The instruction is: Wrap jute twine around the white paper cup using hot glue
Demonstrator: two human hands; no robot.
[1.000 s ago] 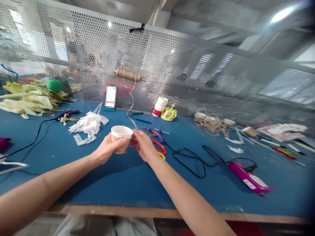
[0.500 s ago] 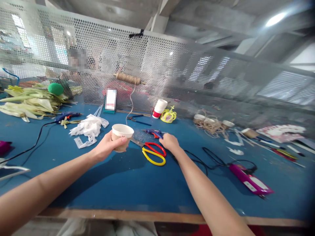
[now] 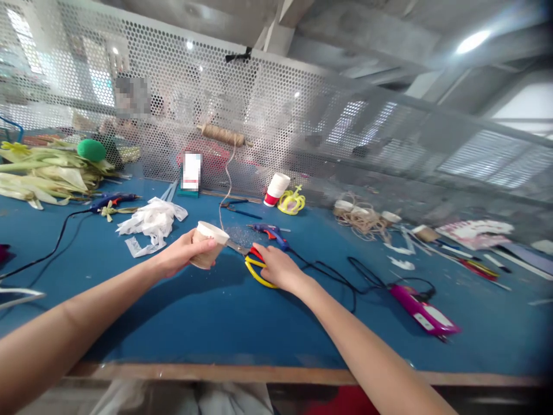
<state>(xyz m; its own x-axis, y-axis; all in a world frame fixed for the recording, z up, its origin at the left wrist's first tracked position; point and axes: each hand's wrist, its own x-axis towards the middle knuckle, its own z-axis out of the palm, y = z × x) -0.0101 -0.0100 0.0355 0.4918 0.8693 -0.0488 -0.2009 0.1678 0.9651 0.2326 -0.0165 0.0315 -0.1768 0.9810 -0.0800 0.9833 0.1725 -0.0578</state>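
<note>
My left hand (image 3: 185, 252) is closed round a paper cup (image 3: 206, 248), its mouth tilted toward the right. The lower wall of the cup looks wrapped in something tan. My right hand (image 3: 280, 268) has its fingers on the handles of a pair of scissors (image 3: 256, 278), one loop red and one yellow. The hand partly hides the red loop, and the blades point toward the cup. Just beyond lies a blue glue gun (image 3: 272, 233), untouched, with its black cord running right. Twine (image 3: 227, 173) hangs from a spool (image 3: 222, 135) down behind the cup.
White plastic scraps (image 3: 153, 222), a second glue gun (image 3: 114, 202) and corn husks (image 3: 43, 173) lie left. Stacked cups (image 3: 276, 189), a yellow crown-shaped piece (image 3: 292, 200) and pliers (image 3: 242, 208) are behind. A purple power strip (image 3: 423, 309) lies right. A perforated screen (image 3: 173, 92) closes the back.
My right hand has left the glue gun and moved down toward me onto the scissors' handles. The cup in my left hand has tilted to the right.
</note>
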